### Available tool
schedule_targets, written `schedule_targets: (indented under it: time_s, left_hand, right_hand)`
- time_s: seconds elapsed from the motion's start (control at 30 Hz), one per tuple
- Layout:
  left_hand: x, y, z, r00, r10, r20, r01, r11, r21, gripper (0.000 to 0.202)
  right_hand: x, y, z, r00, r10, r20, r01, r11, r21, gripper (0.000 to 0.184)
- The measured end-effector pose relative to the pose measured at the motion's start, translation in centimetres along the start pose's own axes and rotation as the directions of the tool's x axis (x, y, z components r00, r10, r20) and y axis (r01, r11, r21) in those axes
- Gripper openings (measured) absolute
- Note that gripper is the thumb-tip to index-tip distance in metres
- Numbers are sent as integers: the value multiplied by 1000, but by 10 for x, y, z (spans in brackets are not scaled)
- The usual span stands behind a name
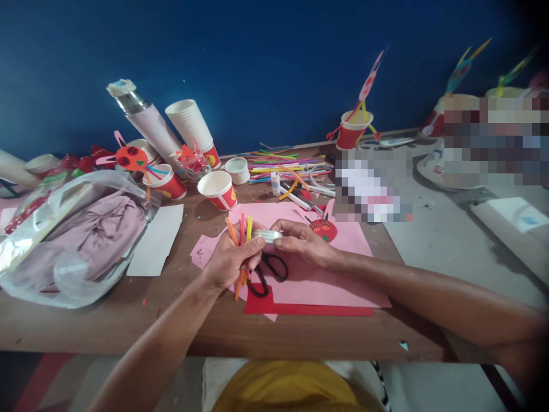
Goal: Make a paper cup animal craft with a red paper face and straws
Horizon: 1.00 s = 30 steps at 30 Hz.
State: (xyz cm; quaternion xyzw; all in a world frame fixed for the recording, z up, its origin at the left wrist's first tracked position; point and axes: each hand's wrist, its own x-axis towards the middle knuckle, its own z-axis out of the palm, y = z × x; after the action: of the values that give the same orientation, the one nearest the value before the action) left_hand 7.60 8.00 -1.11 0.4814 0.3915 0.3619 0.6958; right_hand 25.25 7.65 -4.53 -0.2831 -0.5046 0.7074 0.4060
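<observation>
Over pink paper [338, 274], my left hand [234, 254] is closed around several orange, red and yellow pipe cleaners [242, 226], whose lower ends stick out beneath the fist. My right hand [304, 240] pinches a small roll of clear tape [268, 234], seen nearly edge-on. The left thumb also touches this roll. Black-handled scissors [274, 268] lie just below the hands, with their blades hidden. Beside the right wrist, a red paper face [323, 229] with eyes and a green nose rests on the pink paper.
Loose pipe cleaners [283, 166], a small white bottle [275, 183] and a paper cup [217, 190] stand or lie behind the hands. A plastic bag [77, 246] is at left, near stacked cups [189, 129] and a thermos [148, 120]. A decorated cup [354, 131] stands by the wall.
</observation>
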Motion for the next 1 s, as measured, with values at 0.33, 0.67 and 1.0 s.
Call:
schedule_targets:
  time_s: [0.33, 0.67, 1.0]
  left_hand:
    - [4, 2, -8, 996, -78, 52, 86, 978, -187, 21]
    - [-1, 2, -11, 996, -64, 62, 66, 998, -18, 20]
    - [-7, 5, -19, 973, -186, 134, 167, 976, 142, 16]
  right_hand:
    - [1, -4, 0, 967, -248, -65, 183, 845, -502, 23]
    - [-4, -4, -7, 956, -292, -14, 164, 576, -801, 32]
    - [-5, -9, -8, 930, -336, 152, 278, 369, -887, 28]
